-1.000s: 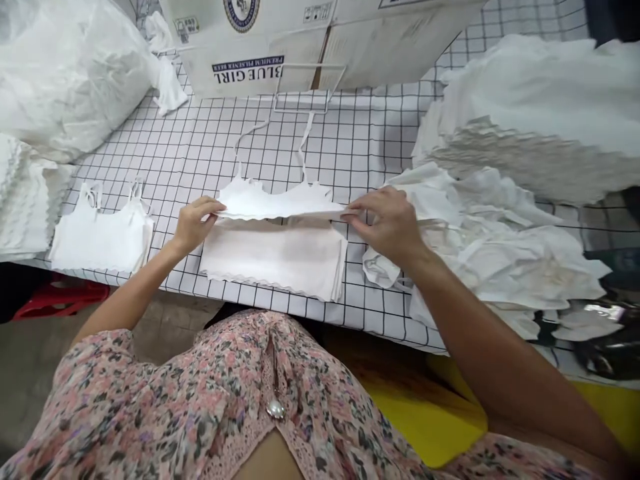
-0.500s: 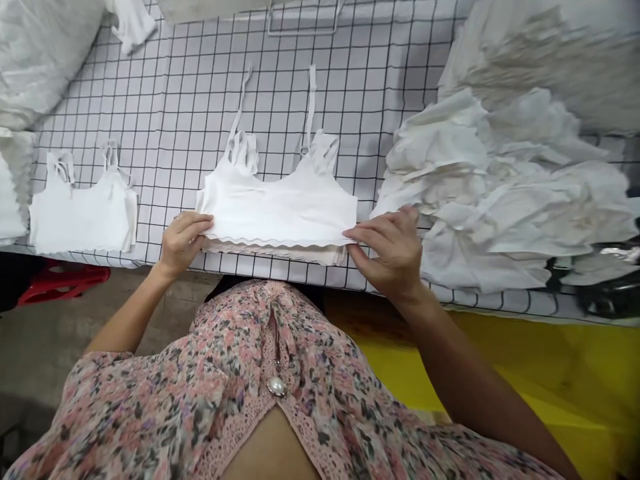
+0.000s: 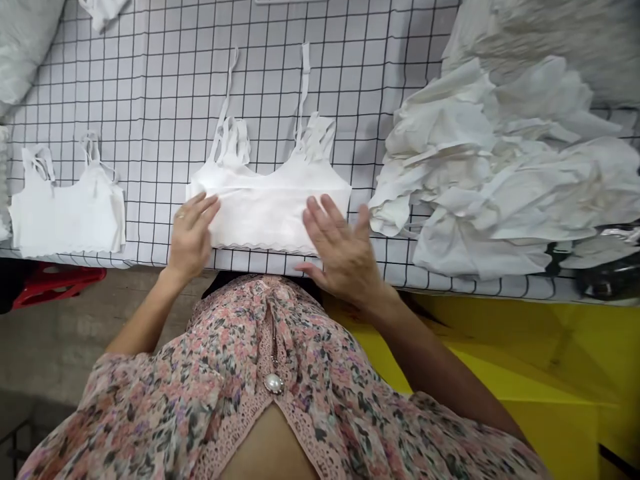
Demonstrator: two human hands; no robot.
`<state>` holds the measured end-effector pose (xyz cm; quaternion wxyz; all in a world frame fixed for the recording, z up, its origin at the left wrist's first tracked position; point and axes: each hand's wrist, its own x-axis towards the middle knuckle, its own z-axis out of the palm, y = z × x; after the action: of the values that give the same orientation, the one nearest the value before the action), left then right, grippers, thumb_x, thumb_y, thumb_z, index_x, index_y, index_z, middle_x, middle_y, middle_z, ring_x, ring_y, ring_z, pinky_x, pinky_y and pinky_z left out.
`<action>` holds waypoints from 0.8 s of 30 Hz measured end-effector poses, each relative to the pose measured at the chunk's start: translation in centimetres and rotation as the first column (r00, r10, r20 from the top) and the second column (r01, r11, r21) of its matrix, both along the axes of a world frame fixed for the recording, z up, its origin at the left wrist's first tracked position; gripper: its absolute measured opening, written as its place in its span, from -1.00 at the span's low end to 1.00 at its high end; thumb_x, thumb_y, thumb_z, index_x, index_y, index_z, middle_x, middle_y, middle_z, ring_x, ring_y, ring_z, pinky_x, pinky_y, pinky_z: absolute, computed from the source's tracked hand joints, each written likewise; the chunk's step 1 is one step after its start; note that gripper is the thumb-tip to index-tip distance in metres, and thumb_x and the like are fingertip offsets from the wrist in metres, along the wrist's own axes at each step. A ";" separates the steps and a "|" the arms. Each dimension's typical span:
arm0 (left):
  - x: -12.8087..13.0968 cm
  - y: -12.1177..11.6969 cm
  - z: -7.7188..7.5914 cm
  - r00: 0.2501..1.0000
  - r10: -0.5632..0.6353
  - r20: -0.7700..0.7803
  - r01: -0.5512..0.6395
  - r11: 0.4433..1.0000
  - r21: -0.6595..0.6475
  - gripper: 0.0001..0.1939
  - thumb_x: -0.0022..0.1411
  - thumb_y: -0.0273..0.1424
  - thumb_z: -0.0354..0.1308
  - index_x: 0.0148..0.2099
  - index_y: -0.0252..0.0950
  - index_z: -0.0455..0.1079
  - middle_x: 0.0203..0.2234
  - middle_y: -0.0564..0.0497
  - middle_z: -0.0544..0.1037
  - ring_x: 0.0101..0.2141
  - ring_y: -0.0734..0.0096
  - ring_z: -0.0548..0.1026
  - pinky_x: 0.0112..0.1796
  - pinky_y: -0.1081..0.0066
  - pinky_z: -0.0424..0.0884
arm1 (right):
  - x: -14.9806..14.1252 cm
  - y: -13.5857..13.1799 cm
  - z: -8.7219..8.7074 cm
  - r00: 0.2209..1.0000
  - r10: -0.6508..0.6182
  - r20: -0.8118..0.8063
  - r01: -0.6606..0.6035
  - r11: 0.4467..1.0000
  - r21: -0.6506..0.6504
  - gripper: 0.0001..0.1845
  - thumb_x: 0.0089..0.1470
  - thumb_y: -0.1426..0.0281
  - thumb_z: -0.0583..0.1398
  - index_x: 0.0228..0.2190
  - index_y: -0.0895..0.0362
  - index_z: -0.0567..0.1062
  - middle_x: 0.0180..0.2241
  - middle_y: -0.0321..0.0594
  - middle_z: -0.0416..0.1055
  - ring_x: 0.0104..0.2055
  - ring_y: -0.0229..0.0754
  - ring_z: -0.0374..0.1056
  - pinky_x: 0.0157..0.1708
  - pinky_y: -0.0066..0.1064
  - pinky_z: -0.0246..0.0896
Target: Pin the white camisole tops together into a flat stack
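A white camisole crop top with a scalloped hem (image 3: 270,210) lies flat on the grid-patterned table, its thin straps stretched away from me. My left hand (image 3: 190,237), wearing a ring, rests open with its fingers on the top's left side. My right hand (image 3: 343,250) is slightly blurred, with its fingers spread over the lower right of the top. Neither hand grips the fabric. Any layers beneath the top are hidden. A second white top (image 3: 67,210) lies flat further left, beyond my left hand.
A heap of crumpled white garments (image 3: 500,173) lies to the right, with a larger white fabric stack (image 3: 545,33) behind it. A white sack (image 3: 20,47) sits at the upper left. Below the table edge are a red stool (image 3: 55,287) and a yellow surface (image 3: 500,353).
The top has been laid down and spread flat. My hands have let go of its hem, and my right hand's fingers have opened wider. The view has tilted further down.
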<state>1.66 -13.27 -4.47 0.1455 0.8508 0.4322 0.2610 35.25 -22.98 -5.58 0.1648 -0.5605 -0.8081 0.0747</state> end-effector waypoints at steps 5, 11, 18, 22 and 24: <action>3.3 0.5 -3.9 0.985 0.075 -0.156 -0.096 0.987 -0.133 -0.11 0.52 -0.05 0.17 0.68 -0.17 -0.08 0.64 -0.23 -0.01 0.63 -0.15 -0.08 0.59 -0.25 -0.14 | -0.7 -0.7 -2.2 0.995 -0.032 0.094 0.040 0.995 -0.087 -0.06 0.51 0.01 -0.07 0.62 0.21 -0.29 0.58 0.27 -0.03 0.61 0.34 0.04 0.49 0.49 -0.15; 2.5 0.4 -3.2 0.986 0.094 -0.136 -0.100 0.994 -0.037 -0.29 0.55 -0.06 0.15 0.58 -0.18 0.17 0.58 -0.25 0.18 0.60 -0.13 0.07 0.57 -0.31 -0.05 | 4.5 3.5 0.2 0.998 -0.062 -0.008 0.062 0.980 0.190 -0.26 0.50 0.11 0.07 0.53 0.14 0.18 0.37 0.24 0.41 0.39 0.41 0.38 0.31 0.38 0.20; 2.0 11.9 0.5 0.965 0.234 0.119 -0.223 0.969 -0.104 -0.76 0.43 -0.32 0.27 0.06 -0.22 0.66 0.05 -0.11 0.75 0.09 0.12 0.69 0.16 0.09 0.63 | 1.6 27.4 1.9 0.972 0.079 -0.222 -0.034 0.979 0.199 -0.62 0.45 0.26 0.08 -0.18 0.02 0.70 -0.17 -0.02 0.61 -0.04 0.11 0.43 0.02 0.10 0.43; 4.0 18.7 1.2 0.930 0.340 0.140 -0.276 0.896 -0.347 -0.83 0.28 -0.45 0.30 -0.11 -0.25 0.69 -0.15 -0.08 0.77 -0.18 0.27 0.69 -0.06 0.27 0.65 | -3.2 36.5 -0.1 0.961 0.248 -0.125 -0.244 0.968 0.052 -0.72 0.38 0.36 0.17 -0.10 0.01 0.72 0.12 -0.02 0.55 0.17 0.15 0.34 0.25 0.35 0.26; 5.1 20.3 1.4 0.923 0.360 0.139 -0.280 0.873 -0.400 -0.87 0.26 -0.49 0.32 -0.17 -0.28 0.69 -0.20 -0.08 0.76 -0.23 0.30 0.67 -0.05 0.27 0.64 | -4.9 38.3 -0.7 0.940 0.331 -0.079 -0.335 0.942 -0.034 -0.82 0.33 0.34 0.27 -0.16 0.08 0.70 0.25 -0.02 0.48 0.30 0.18 0.25 0.33 0.46 0.11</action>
<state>6.73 7.02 -3.05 0.3033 0.6916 0.5915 0.2825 30.37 15.37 -6.26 0.1657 -0.4164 -0.8828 0.1408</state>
